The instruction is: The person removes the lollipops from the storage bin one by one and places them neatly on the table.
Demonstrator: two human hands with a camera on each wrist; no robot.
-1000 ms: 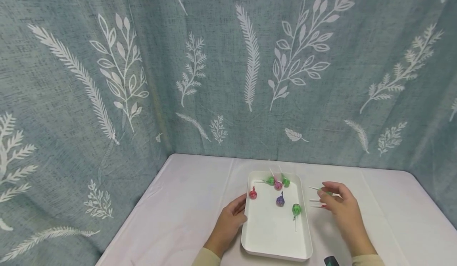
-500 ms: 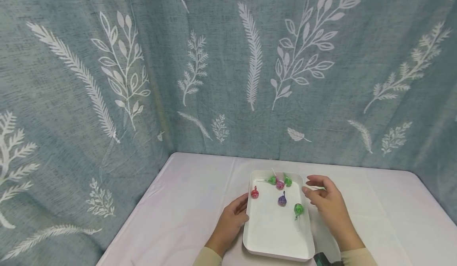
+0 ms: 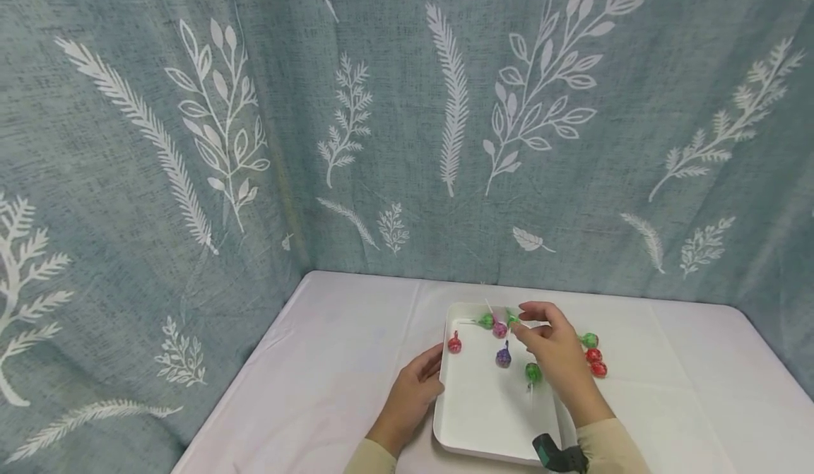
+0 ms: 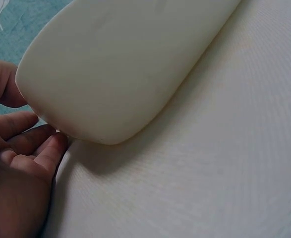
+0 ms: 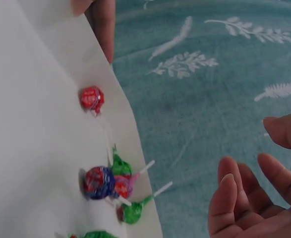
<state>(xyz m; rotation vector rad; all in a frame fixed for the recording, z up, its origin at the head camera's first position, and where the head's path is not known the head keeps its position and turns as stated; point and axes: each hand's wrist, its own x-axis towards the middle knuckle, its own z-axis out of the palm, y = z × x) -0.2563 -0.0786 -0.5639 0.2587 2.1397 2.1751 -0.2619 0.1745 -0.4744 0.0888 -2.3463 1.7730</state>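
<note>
My left hand (image 3: pixel 410 396) grips the left side of a white tray (image 3: pixel 483 417); the left wrist view has the fingers against the tray's outer wall. Inside the tray lie several wrapped lollipops: a red lollipop (image 3: pixel 454 344), a purple lollipop (image 3: pixel 504 356), a green lollipop (image 3: pixel 533 373) near the right wall, and a cluster with a pink lollipop (image 3: pixel 499 330) at the far end. Over the tray's far right part hovers my right hand (image 3: pixel 552 343), fingers loosely bent and apart. The right wrist view shows nothing between its fingers (image 5: pixel 228 193).
Right of the tray, a green lollipop (image 3: pixel 590 340) and two red lollipops (image 3: pixel 598 369) lie on the white tablecloth (image 3: pixel 356 347), their sticks partly hidden by the right hand. A dark device (image 3: pixel 558 453) is strapped at the right wrist. A patterned teal curtain (image 3: pixel 394 142) hangs behind.
My right hand has moved left from the lollipops beside the tray to above its far right part, uncovering their heads. My left hand keeps its grip on the tray.
</note>
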